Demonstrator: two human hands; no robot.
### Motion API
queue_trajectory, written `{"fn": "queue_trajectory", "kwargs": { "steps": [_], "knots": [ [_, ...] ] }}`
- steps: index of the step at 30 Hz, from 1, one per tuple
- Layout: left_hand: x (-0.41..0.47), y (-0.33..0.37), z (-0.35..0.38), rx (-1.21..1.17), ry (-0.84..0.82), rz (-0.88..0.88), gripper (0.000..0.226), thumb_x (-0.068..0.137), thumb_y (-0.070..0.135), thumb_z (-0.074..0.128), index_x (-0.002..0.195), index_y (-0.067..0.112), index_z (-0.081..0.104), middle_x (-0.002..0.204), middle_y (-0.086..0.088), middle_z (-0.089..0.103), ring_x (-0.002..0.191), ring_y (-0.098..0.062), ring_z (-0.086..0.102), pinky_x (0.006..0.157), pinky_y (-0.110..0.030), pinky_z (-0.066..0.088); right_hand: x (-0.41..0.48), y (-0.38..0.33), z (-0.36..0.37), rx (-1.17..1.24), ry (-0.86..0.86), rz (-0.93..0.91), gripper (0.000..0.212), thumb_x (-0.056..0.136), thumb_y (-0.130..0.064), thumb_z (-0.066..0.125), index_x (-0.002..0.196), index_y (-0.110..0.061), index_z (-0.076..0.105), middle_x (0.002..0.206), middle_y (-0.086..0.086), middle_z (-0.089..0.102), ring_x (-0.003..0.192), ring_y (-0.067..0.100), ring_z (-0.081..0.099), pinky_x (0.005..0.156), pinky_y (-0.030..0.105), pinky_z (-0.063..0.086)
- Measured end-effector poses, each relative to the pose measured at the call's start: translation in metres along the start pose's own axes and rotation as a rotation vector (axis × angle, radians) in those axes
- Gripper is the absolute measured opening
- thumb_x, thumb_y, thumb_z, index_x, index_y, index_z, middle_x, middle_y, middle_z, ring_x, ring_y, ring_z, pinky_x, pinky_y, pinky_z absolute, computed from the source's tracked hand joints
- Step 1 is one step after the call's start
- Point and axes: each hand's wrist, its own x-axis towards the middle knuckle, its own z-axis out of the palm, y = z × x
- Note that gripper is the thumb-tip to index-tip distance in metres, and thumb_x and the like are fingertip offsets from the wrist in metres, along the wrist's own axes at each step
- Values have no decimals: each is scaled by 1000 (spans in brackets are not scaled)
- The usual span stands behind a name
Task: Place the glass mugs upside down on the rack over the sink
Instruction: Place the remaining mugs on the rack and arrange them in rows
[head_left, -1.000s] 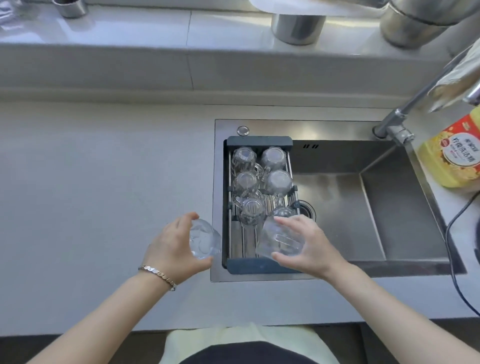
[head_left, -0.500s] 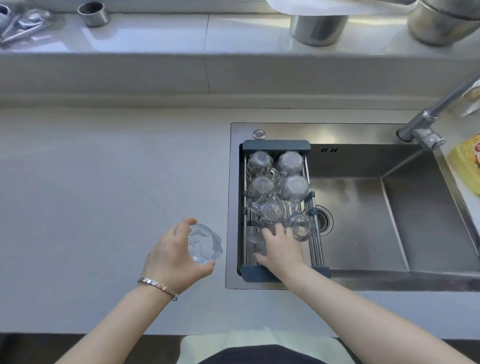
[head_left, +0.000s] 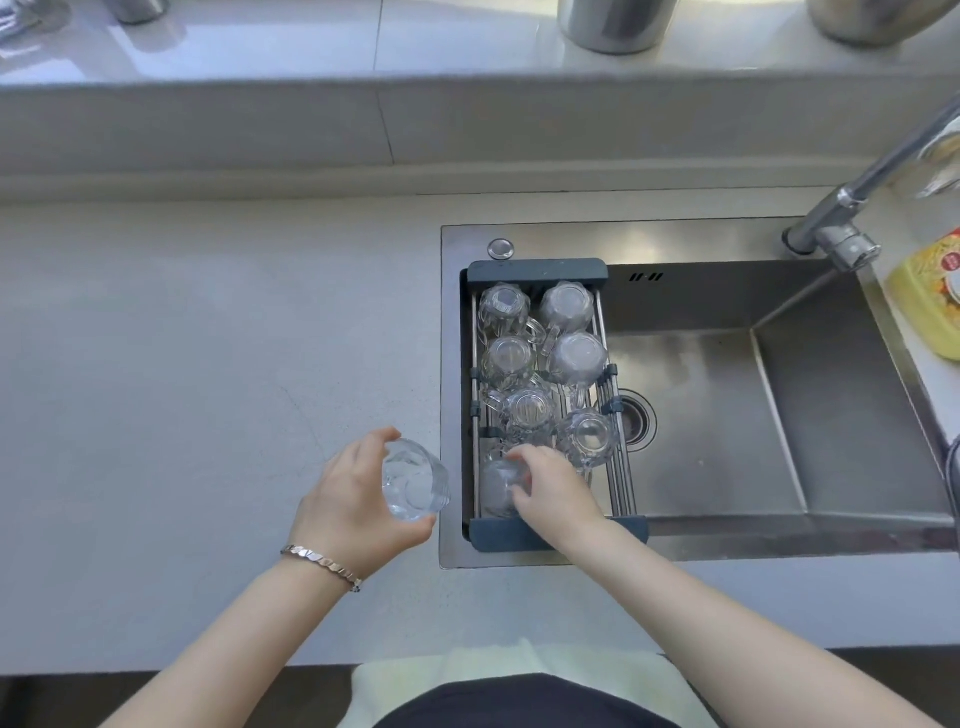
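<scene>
A dark-framed wire rack (head_left: 537, 271) spans the left part of the steel sink (head_left: 727, 415). Several glass mugs (head_left: 576, 356) stand upside down on it in two rows. My right hand (head_left: 550, 491) rests on the rack's near end, fingers around another upturned glass mug (head_left: 498, 486) at the front left. My left hand (head_left: 358, 501) hovers over the counter just left of the sink, gripping a further glass mug (head_left: 413, 480) tilted on its side.
A faucet (head_left: 852, 228) rises at the sink's back right, with a yellow detergent bottle (head_left: 930, 291) beside it. Metal pots (head_left: 613, 23) stand on the raised ledge behind. The pale counter (head_left: 182, 389) stretches to the left. The sink drain (head_left: 636, 421) lies beside the rack.
My right hand carried its mug from above the rack's near right down onto the front left of the rack. My left hand kept its mug almost still.
</scene>
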Motion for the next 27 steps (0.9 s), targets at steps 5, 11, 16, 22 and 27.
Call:
{"fn": "queue_trajectory", "kwargs": {
  "steps": [5,11,16,22,27],
  "knots": [
    [4,10,1,18,-10,30,82,62,35,78,131,23,37,125,2,52,118,-17,49,94,-35,47,0,15,-14,-2,-46,126,53,84,-34,61,131,-18,44,131,9,51,118,26,50,96,34,41],
    [4,16,4,38,-24,44,81,62,36,78,130,23,36,125,1,52,116,-17,50,92,-36,48,13,4,2,-130,-41,320,85,73,-64,59,133,-9,35,131,16,50,117,32,53,87,36,48],
    [3,14,4,67,-48,44,80,63,37,77,130,24,35,125,3,52,117,-16,49,90,-33,47,21,3,9,-48,-73,401,76,79,-51,57,136,-6,33,136,19,45,121,34,49,91,35,45],
    [3,10,1,64,-42,31,80,64,38,76,131,25,35,125,4,51,118,-14,49,88,-33,47,18,29,-8,317,-178,355,72,84,-36,59,142,-4,28,148,14,36,131,29,41,106,41,40],
    [4,10,-1,61,-39,29,79,64,38,76,130,25,35,125,5,52,117,-14,49,88,-34,48,18,33,-14,419,-230,366,65,91,-25,52,144,-3,20,154,13,25,139,28,29,112,37,27]
  ]
}}
